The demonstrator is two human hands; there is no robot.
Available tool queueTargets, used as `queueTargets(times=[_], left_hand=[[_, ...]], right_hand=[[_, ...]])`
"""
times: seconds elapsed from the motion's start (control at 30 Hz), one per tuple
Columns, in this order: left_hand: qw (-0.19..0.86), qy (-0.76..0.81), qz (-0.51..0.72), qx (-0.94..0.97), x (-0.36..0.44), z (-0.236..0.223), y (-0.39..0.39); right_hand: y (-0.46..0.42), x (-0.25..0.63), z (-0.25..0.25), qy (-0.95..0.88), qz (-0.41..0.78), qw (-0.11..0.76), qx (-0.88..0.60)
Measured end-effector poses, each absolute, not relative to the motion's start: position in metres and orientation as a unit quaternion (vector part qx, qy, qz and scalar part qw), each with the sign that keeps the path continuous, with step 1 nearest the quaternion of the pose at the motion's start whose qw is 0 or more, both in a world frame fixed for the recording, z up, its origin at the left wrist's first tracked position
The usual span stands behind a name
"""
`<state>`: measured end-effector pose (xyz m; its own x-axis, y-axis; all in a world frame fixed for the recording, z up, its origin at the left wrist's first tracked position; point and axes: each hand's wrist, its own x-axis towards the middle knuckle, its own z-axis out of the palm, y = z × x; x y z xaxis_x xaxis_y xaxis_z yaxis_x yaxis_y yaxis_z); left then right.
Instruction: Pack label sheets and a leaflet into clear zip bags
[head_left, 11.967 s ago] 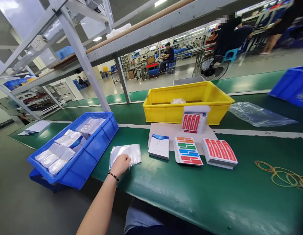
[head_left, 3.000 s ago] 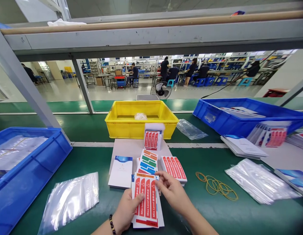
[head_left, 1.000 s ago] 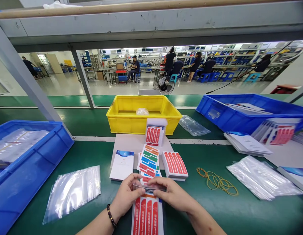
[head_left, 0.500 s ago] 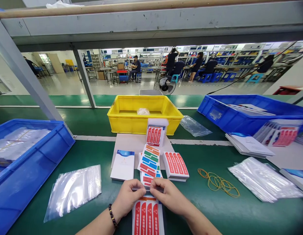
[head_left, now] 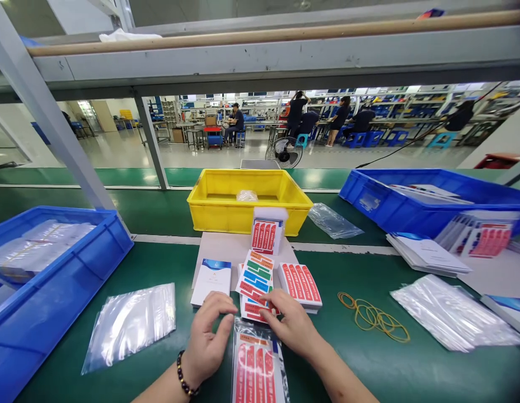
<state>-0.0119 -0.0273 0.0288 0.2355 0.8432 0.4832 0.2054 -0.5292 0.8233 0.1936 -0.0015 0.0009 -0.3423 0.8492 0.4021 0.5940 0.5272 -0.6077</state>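
Note:
A clear zip bag holding a red-and-white label sheet lies on the green bench in front of me. My left hand is beside the bag's top left corner, fingers bent and apart, gripping nothing. My right hand hovers at the bag's top right, its thumb and forefinger apart over the lower end of the multicoloured sticker sheets; whether it touches them is unclear. To the left of these sheets sits a stack of white booklets with blue tops. On their right is a stack of red label sheets.
A yellow bin stands behind the stacks, with an upright holder of red labels before it. Blue bins flank the bench. Empty clear bags lie left, rubber bands and more clear bags right.
Both hands have let go of the bag's top edge and moved apart, the left one leftward, the right one slightly up and right. The view has tilted up slightly.

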Motion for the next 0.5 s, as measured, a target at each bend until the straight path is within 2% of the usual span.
queueTargets(times=[0.13,0.3,0.4,0.5], left_hand=[[0.251,0.489,0.368,0.750,-0.044,0.053,-0.033],[0.126,0.737,0.138,0.650,-0.115,0.051,-0.022],[0.166,0.800,0.022,0.577,-0.153,0.034,-0.022],[0.201,0.796,0.008,0.571,-0.174,0.020,-0.028]], right_hand=[[0.004,0.198,-0.008,-0.773,0.096,0.416,-0.470],[0.003,0.200,-0.005,-0.748,0.090,0.454,-0.476],[0.001,0.199,-0.004,-0.748,0.091,0.462,-0.467],[0.001,0.198,-0.005,-0.749,0.096,0.472,-0.455]])
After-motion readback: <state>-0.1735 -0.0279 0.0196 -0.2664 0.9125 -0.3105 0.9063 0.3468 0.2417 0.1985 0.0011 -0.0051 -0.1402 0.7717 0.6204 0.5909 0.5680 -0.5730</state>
